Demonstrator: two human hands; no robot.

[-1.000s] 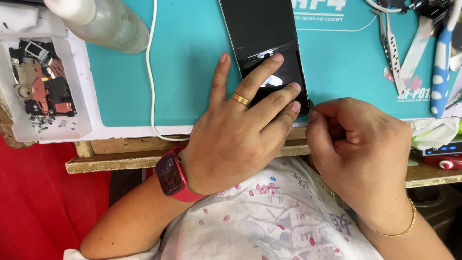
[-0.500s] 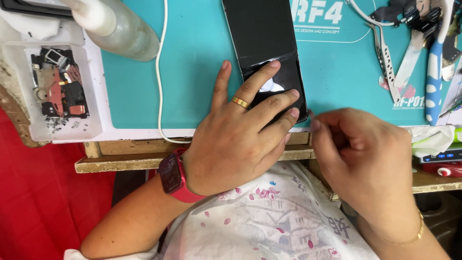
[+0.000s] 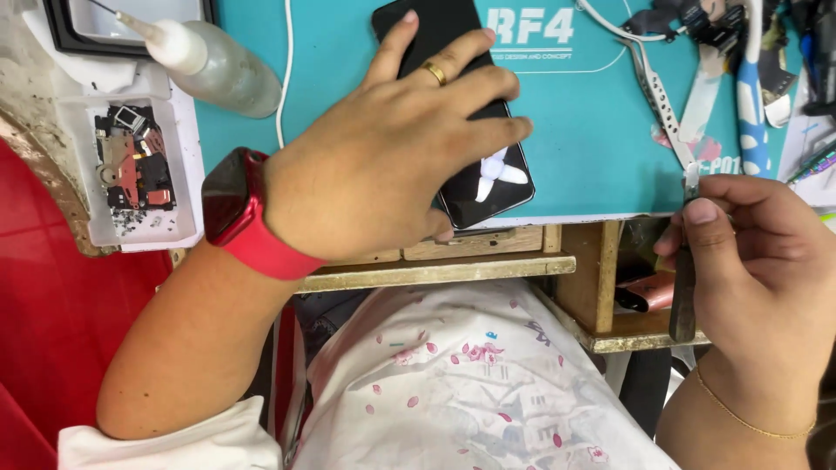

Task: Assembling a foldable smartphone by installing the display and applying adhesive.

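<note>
While a floral-print garment (image 3: 470, 383) fills the nearest part of the view, the right hand (image 3: 758, 261) sits just past the workbench's near edge with thumb and fingers pinched around a slim dark-handled tool (image 3: 684, 278) held upright. Further in, the left hand (image 3: 392, 152), with a gold ring and a red wristwatch (image 3: 233, 202), lies fingers spread flat on a black smartphone (image 3: 492, 183) resting on a teal work mat (image 3: 583, 130). Farthest off, a white tray of small parts (image 3: 131, 170) and a clear squeeze bottle (image 3: 213, 63) lie to the left, and tweezers (image 3: 662, 104) lie to the right.
</note>
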